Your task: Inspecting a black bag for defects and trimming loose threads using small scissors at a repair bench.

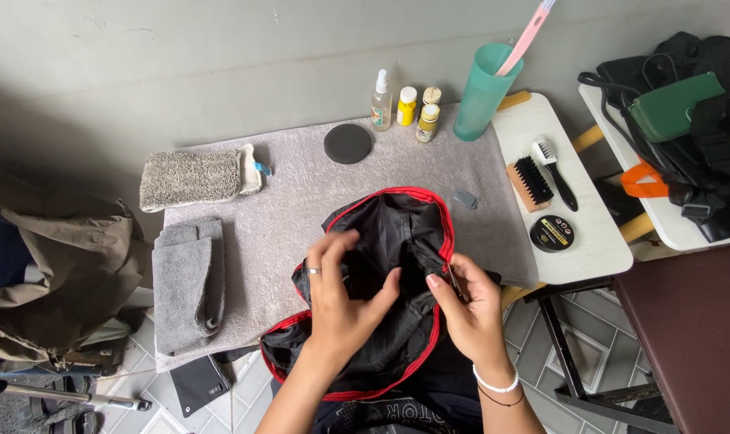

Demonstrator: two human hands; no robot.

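Observation:
A black bag with red zipper trim lies open at the front of a small table covered by a grey cloth. My left hand, wearing a ring, presses into the bag's black lining. My right hand, with bracelets at the wrist, pinches the lining and red edge on the bag's right side. Both hands grip the fabric.
A grey mitt and folded grey towels lie at left. At the back stand a black round pad, small bottles and a teal cup with a pink brush. Brushes and a polish tin sit right. Bags crowd both sides.

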